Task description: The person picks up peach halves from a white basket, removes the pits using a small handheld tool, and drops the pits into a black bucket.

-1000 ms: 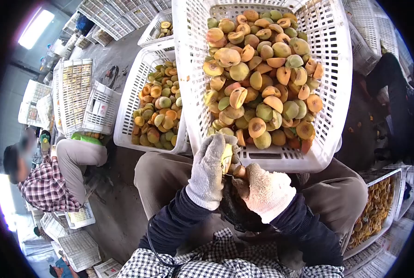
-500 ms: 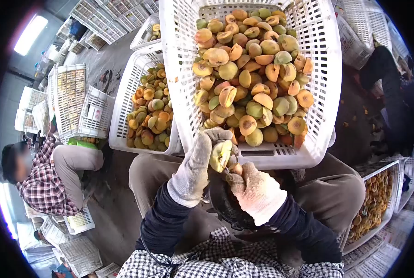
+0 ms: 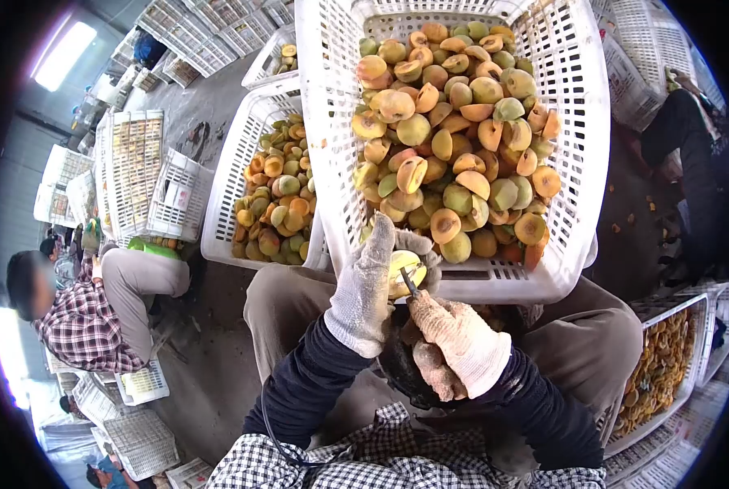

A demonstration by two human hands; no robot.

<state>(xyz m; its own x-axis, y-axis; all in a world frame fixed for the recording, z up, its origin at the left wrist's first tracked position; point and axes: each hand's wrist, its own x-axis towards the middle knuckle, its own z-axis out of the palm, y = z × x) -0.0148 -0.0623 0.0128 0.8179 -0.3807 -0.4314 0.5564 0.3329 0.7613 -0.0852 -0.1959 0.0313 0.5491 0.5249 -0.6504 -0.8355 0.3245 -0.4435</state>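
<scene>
In a worn grey-white glove, my left hand is wrapped round a halved peach, its pale yellow cut face turned toward my right hand. My right hand, in a stained pale glove, grips a thin dark tool. The tool's tip is at the cut face, and its lower part is hidden in the fist. Beneath both hands a black container sits between my knees, largely covered by the right hand. Just beyond the hands, a large white slatted crate holds a heap of halved peaches.
At its left stands another white crate of peach halves. A crate of orange pieces is on the right. A seated person works at far left near stacked crates. Another person's dark-clothed leg shows at right.
The peach half has turned so its cut face shows more, and the tool now meets it. My right hand's grip has shifted. The whole view has moved slightly.
</scene>
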